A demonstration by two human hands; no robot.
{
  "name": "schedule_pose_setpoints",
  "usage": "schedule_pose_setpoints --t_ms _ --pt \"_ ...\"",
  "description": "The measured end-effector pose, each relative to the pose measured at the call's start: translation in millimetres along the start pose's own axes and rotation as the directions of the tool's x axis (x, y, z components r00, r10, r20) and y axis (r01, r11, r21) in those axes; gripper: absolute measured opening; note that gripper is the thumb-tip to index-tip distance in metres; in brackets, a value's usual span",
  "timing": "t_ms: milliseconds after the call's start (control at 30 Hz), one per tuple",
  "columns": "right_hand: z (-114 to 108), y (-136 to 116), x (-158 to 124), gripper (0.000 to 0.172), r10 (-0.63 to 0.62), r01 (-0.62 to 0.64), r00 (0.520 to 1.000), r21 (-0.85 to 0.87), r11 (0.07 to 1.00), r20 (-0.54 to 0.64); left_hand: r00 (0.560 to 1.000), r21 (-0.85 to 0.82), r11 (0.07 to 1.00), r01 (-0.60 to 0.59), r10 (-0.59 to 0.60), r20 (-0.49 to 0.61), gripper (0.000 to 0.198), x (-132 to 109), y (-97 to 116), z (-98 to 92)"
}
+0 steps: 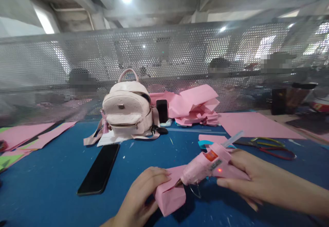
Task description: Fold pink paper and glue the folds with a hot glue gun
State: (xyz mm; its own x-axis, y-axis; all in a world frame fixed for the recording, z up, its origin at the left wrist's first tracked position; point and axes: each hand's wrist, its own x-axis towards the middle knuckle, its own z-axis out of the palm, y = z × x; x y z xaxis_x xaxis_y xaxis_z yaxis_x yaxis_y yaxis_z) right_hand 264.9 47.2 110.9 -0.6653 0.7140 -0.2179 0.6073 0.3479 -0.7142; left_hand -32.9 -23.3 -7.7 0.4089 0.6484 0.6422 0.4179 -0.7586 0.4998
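Observation:
My left hand is wrapped round the left side of a small folded pink paper box, low in the middle of the view. In my right hand is a pink glue gun, tilted down to the left with a red light lit on its side. Its metal nozzle touches an edge or seam on top of the box. A clear glue stick sticks out of the gun's back end. Behind the gun lies a pink piece with a blue strip, partly hidden.
A black phone lies at the left on the blue table. Behind it stand a cream backpack, a second phone and crumpled pink paper. Scissors and a pink sheet lie right. A perforated metal screen runs behind.

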Motion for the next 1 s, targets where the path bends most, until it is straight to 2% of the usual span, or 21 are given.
schedule_pose_setpoints --t_ms 200,533,1000 --pt "1.1 2.8 0.0 0.048 0.048 -0.049 0.999 0.023 0.999 0.009 1.0 0.005 1.0 0.013 -0.013 0.027 0.037 -5.0 -4.8 2.3" --pt "11.3 11.5 3.7 0.048 0.055 -0.06 0.997 0.069 0.996 0.061 0.999 -0.024 1.0 0.014 -0.013 0.041 0.036 -1.3 -0.4 0.6" --pt "11.4 3.5 3.2 0.046 0.072 -0.073 0.997 0.048 0.996 0.026 0.999 -0.036 0.999 0.005 -0.004 0.04 0.036 -1.0 -1.0 2.2"
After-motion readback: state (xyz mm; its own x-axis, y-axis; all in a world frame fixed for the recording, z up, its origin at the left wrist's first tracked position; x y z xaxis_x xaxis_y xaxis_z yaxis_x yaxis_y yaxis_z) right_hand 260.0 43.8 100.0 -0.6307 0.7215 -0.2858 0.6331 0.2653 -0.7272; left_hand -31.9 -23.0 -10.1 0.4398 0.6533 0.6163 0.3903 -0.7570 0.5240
